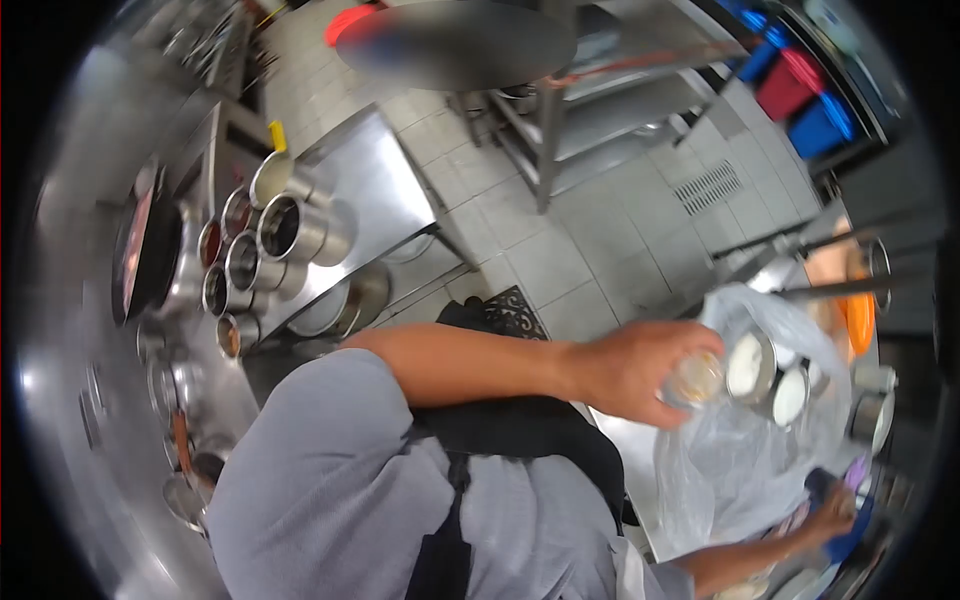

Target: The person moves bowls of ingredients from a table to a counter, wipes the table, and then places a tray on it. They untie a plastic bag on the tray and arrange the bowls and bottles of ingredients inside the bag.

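Container, see-through (697, 383): my left fingers (694, 335) are gripping it above the table's (622, 440) near edge, beside a plastic bag (715, 465); slackening grip could be dropping it onto white-filled vessels (790, 397). Right fingers (842, 505): resting by dark object (821, 484); hold I cannot tell.

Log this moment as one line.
left hand: holding clear container | near: translucent plastic bag | right hand: by dark blue item, grip unclear

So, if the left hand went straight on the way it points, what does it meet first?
Probably the steel container of white contents, just past the clear cup that the left hand holds. The translucent plastic bag might catch first; depth's unclear.
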A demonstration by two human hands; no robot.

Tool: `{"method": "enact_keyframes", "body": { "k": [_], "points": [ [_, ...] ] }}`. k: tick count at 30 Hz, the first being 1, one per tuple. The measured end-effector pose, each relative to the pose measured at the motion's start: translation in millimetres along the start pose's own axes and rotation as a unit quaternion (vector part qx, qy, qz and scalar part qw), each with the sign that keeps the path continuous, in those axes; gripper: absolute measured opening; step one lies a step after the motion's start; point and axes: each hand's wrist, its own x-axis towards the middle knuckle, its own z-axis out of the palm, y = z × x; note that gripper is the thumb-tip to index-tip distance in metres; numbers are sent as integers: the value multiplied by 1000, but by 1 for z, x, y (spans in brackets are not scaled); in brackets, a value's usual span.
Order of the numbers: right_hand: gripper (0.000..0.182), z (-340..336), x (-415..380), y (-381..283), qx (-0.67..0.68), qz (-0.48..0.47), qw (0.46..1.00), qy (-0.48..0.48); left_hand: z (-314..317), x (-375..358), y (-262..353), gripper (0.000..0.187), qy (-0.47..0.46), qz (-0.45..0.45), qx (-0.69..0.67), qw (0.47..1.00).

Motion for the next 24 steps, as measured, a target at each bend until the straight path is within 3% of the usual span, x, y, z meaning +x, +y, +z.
{"method": "enact_keyframes", "body": {
  "k": [2, 3, 4, 5, 7, 8, 10, 11, 13, 15, 17, 19, 20, 22, 24],
  "points": [
    [58, -38, 22, -112, 55, 74, 994, -64, -53, -34, -2, 63, 69, -67, 53, 994],
    [58, -64, -21, -224, 65, 62, 994, -69, -76, -56, -3, 62, 127, -89, 80, 985],
    [26, -78, -49, -317, 182, -42, 977, -99, -99, -79, -6, 61, 184, -111, 107, 971],
    [24, -67, -35, -345, 295, -144, 936, -127, -119, -103, -8, 62, 238, -131, 140, 952],
    [24, -29, -45, -324, 330, -182, 910, -172, -155, -154, -19, 61, 342, -162, 228, 897],
    [58, -9, -55, -317, 352, -208, 888, -209, -172, -177, -26, 61, 389, -171, 281, 861],
    [71, 17, -114, -422, 444, -182, 824, -303, -207, -219, -28, 59, 478, -248, 258, 802],
    [69, 34, -140, -467, 475, -174, 768, -393, -222, -237, -27, 58, 507, -277, 257, 775],
    [56, 50, -196, -560, 358, -334, 762, -424, -246, -272, -33, 58, 536, -308, 247, 747],
    [58, 75, -267, -629, 427, -344, 638, -540, -270, -309, -54, 58, 606, -263, 277, 698],
    [58, 102, -340, -673, 494, -420, 543, -534, -285, -336, -63, 59, 600, -258, 336, 679],
    [60, 105, -394, -711, 485, -459, 496, -555, -290, -356, -74, 60, 631, -279, 255, 677],
    [57, 107, -415, -726, 477, -487, 462, -567, -292, -372, -83, 61, 605, -303, 329, 659],
    [51, 106, -451, -742, 492, -487, 444, -570, -285, -361, -68, 71, 638, -284, 223, 680],
    [49, 105, -469, -749, 460, -494, 421, -606, -280, -368, -69, 81, 600, -314, 294, 675]
  ]
}}
